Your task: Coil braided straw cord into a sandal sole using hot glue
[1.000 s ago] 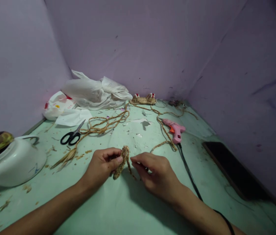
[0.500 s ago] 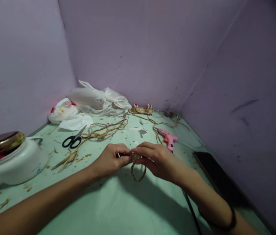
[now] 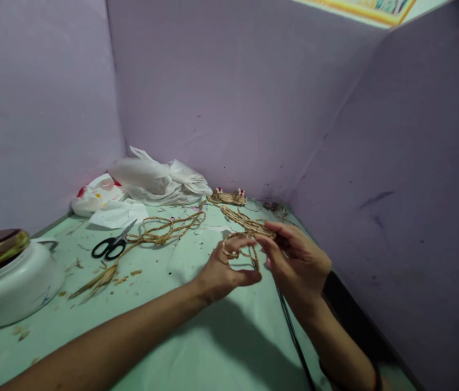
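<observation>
Head view, cord: a braided cord loop (image 3: pixel 256 259) and a flattened coil (image 3: pixel 243 218) are held above the table (image 3: pixel 159 342).
Left hand (image 3: pixel 218 275): fingers are threaded by the loop, thumb parted; whether it is pinched cannot be told.
Right hand (image 3: pixel 305 266): the coil's near end is grasped.
Handling: light, pliable, rough cord is judged; strands are best pinched together.
Edges: movement is bounded by scissors (image 3: pixel 109 248), cable (image 3: pixel 294 334) and right wall (image 3: pixel 412 184).

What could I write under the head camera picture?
Rope loops between left hand and right hand, above a green table, scissors nearby.
</observation>
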The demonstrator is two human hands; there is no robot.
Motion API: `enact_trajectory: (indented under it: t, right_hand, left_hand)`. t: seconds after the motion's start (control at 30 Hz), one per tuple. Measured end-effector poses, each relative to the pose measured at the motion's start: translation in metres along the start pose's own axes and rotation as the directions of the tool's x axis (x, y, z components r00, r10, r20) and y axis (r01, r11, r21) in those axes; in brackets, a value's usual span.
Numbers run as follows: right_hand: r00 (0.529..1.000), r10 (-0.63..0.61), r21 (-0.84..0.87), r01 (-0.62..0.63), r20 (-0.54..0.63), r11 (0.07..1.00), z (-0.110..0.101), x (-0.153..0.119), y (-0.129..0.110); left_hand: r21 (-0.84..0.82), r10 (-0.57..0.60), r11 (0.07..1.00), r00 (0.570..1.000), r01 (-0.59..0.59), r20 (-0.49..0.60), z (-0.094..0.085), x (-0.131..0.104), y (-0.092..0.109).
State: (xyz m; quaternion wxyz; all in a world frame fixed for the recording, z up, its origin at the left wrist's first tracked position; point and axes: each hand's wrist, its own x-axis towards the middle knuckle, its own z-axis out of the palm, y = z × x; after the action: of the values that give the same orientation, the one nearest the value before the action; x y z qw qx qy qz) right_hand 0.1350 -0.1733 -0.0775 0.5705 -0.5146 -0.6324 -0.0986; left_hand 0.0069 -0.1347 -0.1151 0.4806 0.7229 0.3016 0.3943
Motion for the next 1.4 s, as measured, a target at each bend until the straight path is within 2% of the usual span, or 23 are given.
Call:
enact_trajectory:
  t: [0.07,0.13,0.23,0.3,0.4,0.43,0.47,0.5,0.53,0.57,0.6,0.63,0.67,0.7,0.73,0.8,0.87,0.97,1.1,1.3,1.4]
  right_hand:
    - [0.993,-0.101,-0.093,0.096,-0.056,0.991,-0.005,0.006,-0.005]
    - [0.978,-0.177,-0.190,0.154,-0.111,0.970,-0.014,0.015,-0.003]
    - [0.961,-0.191,-0.273,0.133,-0.199,0.953,-0.029,0.026,0.012]
    - [0.965,-0.134,-0.259,0.074,-0.223,0.963,-0.031,0.025,0.023]
    - [0.989,0.055,-0.124,-0.072,-0.134,0.990,-0.017,0.006,0.029]
    - [0.991,0.113,-0.065,-0.117,-0.067,0.991,-0.008,-0.004,0.027]
    - [0.989,0.146,-0.013,-0.146,-0.002,0.989,0.000,-0.015,0.024]
    - [0.986,0.153,0.020,-0.155,0.065,0.988,0.009,-0.026,0.021]
    - [0.980,0.145,0.045,-0.153,0.136,0.987,0.015,-0.038,0.018]
    - [0.970,0.130,0.064,-0.145,0.205,0.987,0.020,-0.049,0.015]
    - [0.956,0.111,0.079,-0.137,0.273,0.987,0.023,-0.060,0.014]
    - [0.937,0.096,0.093,-0.134,0.335,0.987,0.023,-0.069,0.013]
    - [0.914,0.089,0.096,-0.138,0.397,0.986,0.022,-0.077,0.014]
    - [0.883,0.095,0.081,-0.148,0.460,0.986,0.019,-0.084,0.016]
    - [0.849,0.113,0.050,-0.161,0.516,0.986,0.015,-0.089,0.018]
    - [0.775,0.170,-0.038,-0.186,0.609,0.982,0.008,-0.094,0.022]
    - [0.720,0.216,-0.099,-0.201,0.660,0.974,0.004,-0.094,0.025]
    - [0.691,0.239,-0.107,-0.228,0.683,0.968,0.003,-0.091,0.026]
    - [0.658,0.268,-0.099,-0.283,0.703,0.954,0.005,-0.088,0.026]
    - [0.700,0.185,-0.051,-0.209,0.690,0.977,0.005,-0.091,0.028]
    - [0.702,0.192,-0.063,-0.205,0.686,0.977,0.007,-0.092,0.028]
  left_hand:
    - [0.070,0.017,0.997,0.997,-0.023,0.081,0.002,0.008,-0.003]
    - [0.174,-0.027,0.985,0.994,0.009,0.103,-0.009,0.014,-0.007]
    - [0.402,-0.090,0.912,0.996,0.080,0.006,-0.051,0.018,-0.003]
    - [0.567,-0.078,0.816,0.993,0.118,-0.094,-0.090,0.019,0.015]
    - [0.761,0.046,0.612,0.952,0.214,-0.304,-0.146,0.019,0.057]
    - [0.798,0.097,0.551,0.932,0.243,-0.351,-0.161,0.017,0.070]
    - [0.839,0.180,0.457,0.893,0.295,-0.412,-0.172,0.014,0.079]
    - [0.917,0.256,0.222,0.888,0.331,-0.382,-0.180,0.010,0.084]
    - [0.952,0.254,0.034,0.919,0.304,-0.302,-0.183,0.005,0.084]
    - [0.969,0.167,-0.051,0.958,0.243,-0.232,-0.183,-0.002,0.080]
    - [0.986,0.094,-0.042,0.983,0.161,-0.156,-0.178,-0.010,0.072]
    - [1.000,0.045,0.000,0.999,-0.007,0.007,-0.169,-0.018,0.062]
    - [0.982,0.015,0.090,0.987,-0.163,0.163,-0.156,-0.027,0.050]
    - [0.931,0.045,0.224,0.957,-0.290,0.287,-0.140,-0.035,0.039]
    - [0.861,0.060,0.348,0.925,-0.371,0.375,-0.122,-0.042,0.028]
    - [0.751,0.084,0.499,0.886,-0.433,0.455,-0.087,-0.052,0.010]
    - [0.728,0.102,0.551,0.899,-0.408,0.426,-0.060,-0.056,-0.004]
    - [0.708,0.120,0.577,0.899,-0.408,0.421,-0.041,-0.054,-0.022]
    - [0.687,0.141,0.619,0.915,-0.380,0.379,-0.040,-0.049,-0.037]
    - [0.674,0.159,0.631,0.914,-0.384,0.372,-0.038,-0.043,-0.042]
    - [0.675,0.196,0.614,0.908,-0.408,0.370,-0.036,-0.042,-0.045]
